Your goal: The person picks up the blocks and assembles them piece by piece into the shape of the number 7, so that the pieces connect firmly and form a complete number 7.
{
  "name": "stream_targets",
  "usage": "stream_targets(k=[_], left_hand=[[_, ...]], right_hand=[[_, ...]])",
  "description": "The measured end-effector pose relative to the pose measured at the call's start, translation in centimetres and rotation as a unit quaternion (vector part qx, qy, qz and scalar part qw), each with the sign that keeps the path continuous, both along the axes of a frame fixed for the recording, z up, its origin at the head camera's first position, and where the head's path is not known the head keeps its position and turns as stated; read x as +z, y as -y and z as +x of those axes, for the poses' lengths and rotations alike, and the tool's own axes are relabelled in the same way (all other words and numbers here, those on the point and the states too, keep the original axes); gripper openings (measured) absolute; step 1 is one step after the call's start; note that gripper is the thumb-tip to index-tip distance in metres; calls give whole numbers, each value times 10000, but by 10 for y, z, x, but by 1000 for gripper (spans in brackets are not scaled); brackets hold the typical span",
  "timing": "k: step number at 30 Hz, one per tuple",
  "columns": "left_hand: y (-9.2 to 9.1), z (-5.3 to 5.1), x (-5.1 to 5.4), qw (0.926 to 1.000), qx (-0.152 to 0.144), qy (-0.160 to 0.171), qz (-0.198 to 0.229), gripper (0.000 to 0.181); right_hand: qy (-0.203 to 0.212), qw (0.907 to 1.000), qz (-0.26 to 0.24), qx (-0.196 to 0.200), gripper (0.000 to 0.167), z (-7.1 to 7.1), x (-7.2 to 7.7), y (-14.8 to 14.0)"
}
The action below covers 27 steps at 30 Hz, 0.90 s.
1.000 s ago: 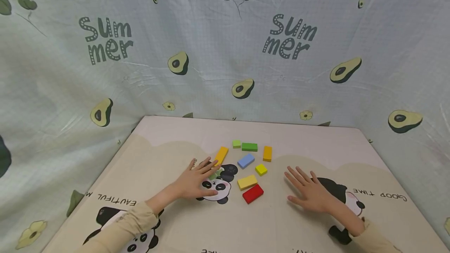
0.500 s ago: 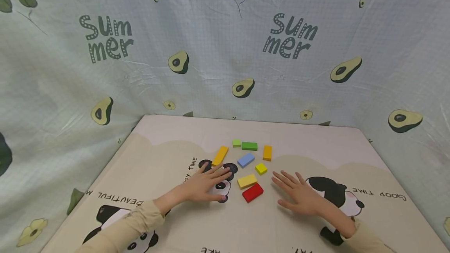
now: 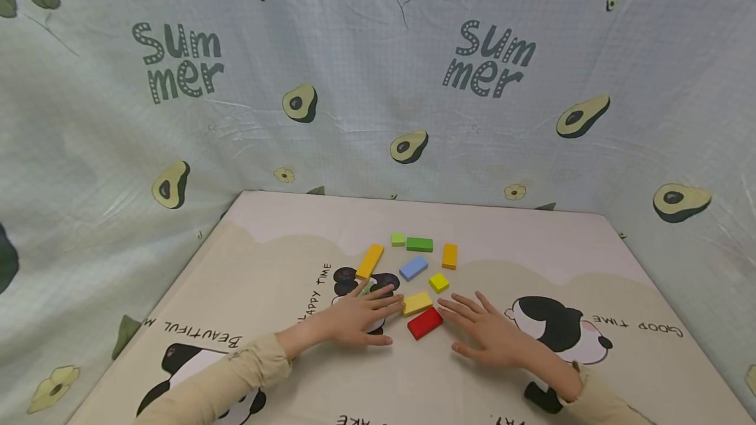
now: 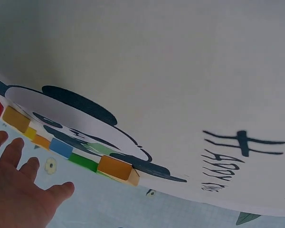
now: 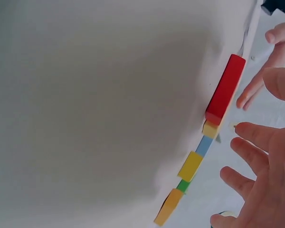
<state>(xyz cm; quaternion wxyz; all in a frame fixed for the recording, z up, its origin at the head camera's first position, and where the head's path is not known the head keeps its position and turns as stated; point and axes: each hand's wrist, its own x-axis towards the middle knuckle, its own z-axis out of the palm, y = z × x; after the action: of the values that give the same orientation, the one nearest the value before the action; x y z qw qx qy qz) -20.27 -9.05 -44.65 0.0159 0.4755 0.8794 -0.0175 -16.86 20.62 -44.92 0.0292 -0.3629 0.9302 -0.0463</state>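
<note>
While your left hand reaches with its fingers straight and spread, its fingertips overlap the edge of the pale yellow block, at about 2 o'clock from the palm; whether they touch it, you cannot tell. Your right hand is likewise spread, fingers extended, with the red block near its fingertips at 9 o'clock. That red block lies just beside the pale yellow block, between your 2 hands. From the pale yellow block, the bright yellow cube sits toward 1 o'clock and the blue block at 12. Farther out, you have the long orange block at 12 o'clock from your left hand, and the green block at 12 from the blue, with the light green cube just beside it at 9. Beyond the tabletop hangs an avocado-printed curtain.
</note>
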Motion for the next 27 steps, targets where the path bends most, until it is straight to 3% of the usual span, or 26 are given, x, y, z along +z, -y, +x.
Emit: stream_targets(k=[19, 27], left_hand=[[-6, -3, -5, 9998, -63, -37, -174, 65], [-9, -4, 0, 9996, -173, -169, -127, 64]], right_hand=[[-311, 9982, 131, 497, 57, -6, -4, 12], [-323, 9961, 587, 566, 50, -6, -2, 16]])
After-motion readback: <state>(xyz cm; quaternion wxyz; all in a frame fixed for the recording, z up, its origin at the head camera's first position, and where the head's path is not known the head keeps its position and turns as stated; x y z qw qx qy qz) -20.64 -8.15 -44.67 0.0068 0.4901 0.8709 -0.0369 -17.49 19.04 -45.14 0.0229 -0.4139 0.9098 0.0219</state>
